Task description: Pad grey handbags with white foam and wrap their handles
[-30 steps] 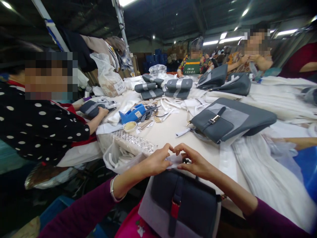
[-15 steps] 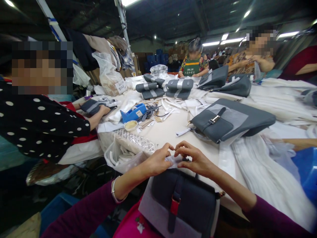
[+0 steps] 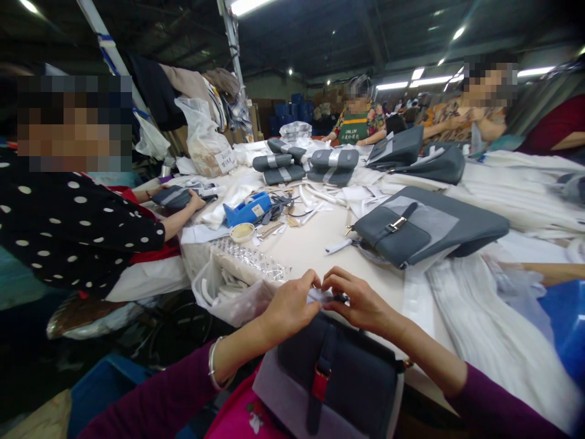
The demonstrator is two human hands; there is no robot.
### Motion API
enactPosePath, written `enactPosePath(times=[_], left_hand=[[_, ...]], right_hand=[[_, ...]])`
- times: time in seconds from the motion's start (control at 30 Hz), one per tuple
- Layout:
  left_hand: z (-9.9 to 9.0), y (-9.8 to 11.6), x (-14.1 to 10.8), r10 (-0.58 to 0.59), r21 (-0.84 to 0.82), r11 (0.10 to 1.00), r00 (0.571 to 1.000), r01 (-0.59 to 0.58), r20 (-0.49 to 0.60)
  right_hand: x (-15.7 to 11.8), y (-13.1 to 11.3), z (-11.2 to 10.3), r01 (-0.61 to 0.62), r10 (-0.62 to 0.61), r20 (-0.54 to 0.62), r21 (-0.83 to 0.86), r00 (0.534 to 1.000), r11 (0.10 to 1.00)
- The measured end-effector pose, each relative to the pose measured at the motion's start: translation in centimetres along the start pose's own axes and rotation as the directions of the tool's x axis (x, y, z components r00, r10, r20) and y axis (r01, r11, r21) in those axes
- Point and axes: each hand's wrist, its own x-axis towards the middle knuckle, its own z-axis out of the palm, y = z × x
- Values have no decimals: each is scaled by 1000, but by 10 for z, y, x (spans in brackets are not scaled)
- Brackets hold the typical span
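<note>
A dark navy bag point(image 3: 340, 363) with a front flap, strap and red-covered buckle rests against my lap, leaning on the table edge. Above its top edge, a strip of white wrapping paper point(image 3: 325, 297) lies around a dark piece that looks like the bag's handle. My left hand point(image 3: 292, 302) pinches the left part of this strip. With bent fingers, my right hand point(image 3: 354, 299) grips its right end, where a dark tip shows. Both hands' fingertips nearly meet. Pale wrapping covers the bag's lower front.
On the table lie a grey bag point(image 3: 411, 228), a blue tape dispenser point(image 3: 249, 208), a round tub point(image 3: 242, 231) and several wrapped grey bags point(image 3: 331, 160). A plastic bag of white scraps point(image 3: 223, 292) hangs at the table edge. A co-worker in polka dots point(image 3: 77, 225) sits left, handling a bag.
My fingers have closed in on the white strip, and the right thumb now presses near the dark tip. The bag on my lap stays nearly in place.
</note>
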Motion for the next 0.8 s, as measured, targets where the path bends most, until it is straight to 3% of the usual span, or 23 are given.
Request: enactPosePath(times=[0.13, 0.3, 0.53, 0.63, 0.8], left_hand=[[3, 2, -2, -6, 82, 997, 1000, 6, -5], [5, 0, -3, 42, 89, 995, 999, -42, 2], [5, 0, 0, 57, 35, 998, 998, -57, -5], [4, 1, 1, 44, 7, 999, 999, -44, -17], [6, 1, -8, 29, -78, 996, 999, -32, -35]], right_hand=[[0, 2, 1, -81, 81, -4, 29, 997, 996], [2, -1, -3, -240, 226, 83, 351, 971, 905], [3, -3, -4, -235, 230, 72, 487, 971, 841], [4, -4, -2, -243, 243, 61, 467, 968, 850], [-4, -1, 11, -274, 288, -3, 292, 958, 916]])
